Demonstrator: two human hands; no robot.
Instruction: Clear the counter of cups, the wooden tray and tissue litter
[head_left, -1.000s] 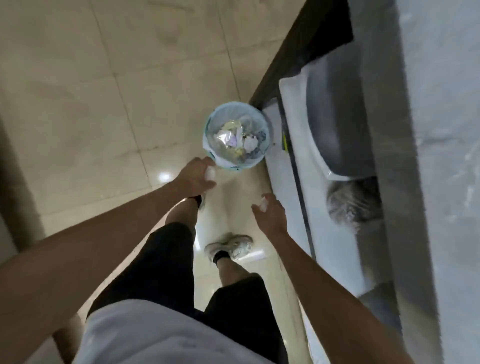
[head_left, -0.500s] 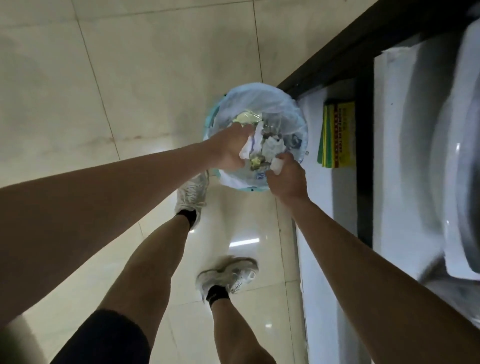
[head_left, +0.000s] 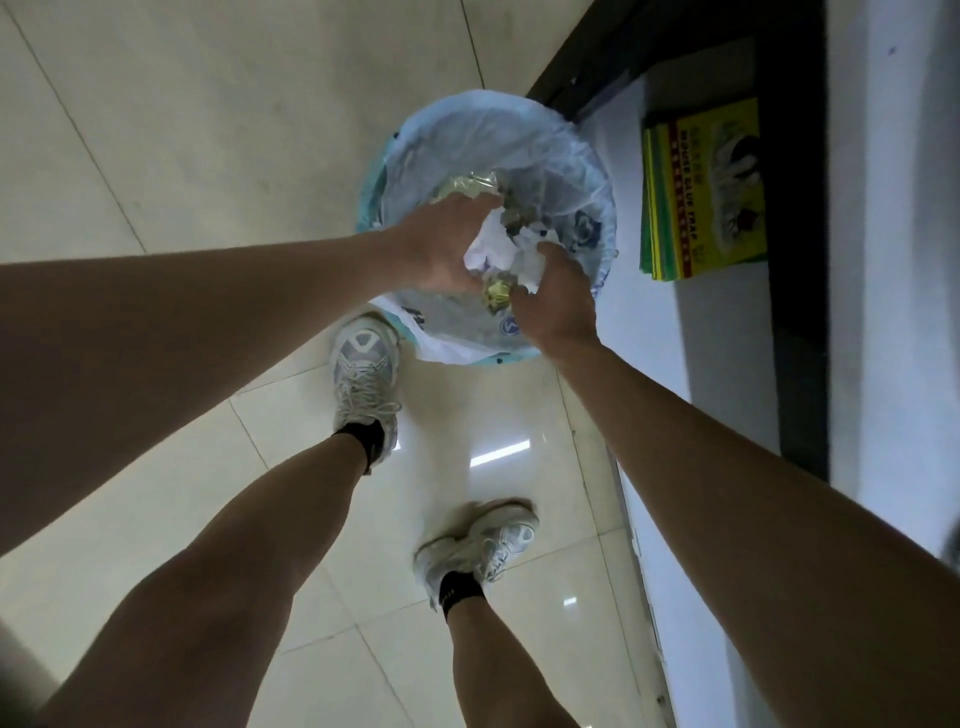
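Note:
A round bin (head_left: 571, 156) lined with a pale translucent bag stands on the tiled floor, with crumpled wrappers and paper inside. Both my hands are over its mouth. My left hand (head_left: 436, 244) reaches in from the left, its fingers loosely around a crumpled white tissue (head_left: 488, 249). My right hand (head_left: 558, 306) comes in from the lower right, fingers curled on a smaller white tissue wad (head_left: 530, 270). No cups, wooden tray or counter top are in view.
A yellow and green pack of mouse glue traps (head_left: 701, 192) lies on a low white shelf to the right of the bin. A dark cabinet edge (head_left: 800, 260) runs along the right. My left shoe (head_left: 363, 374) touches the bin's base.
I have stepped up to the bin and leaned over it. Both hands moved from short of the bin to over its opening, and the tissue in the left hand has spread out.

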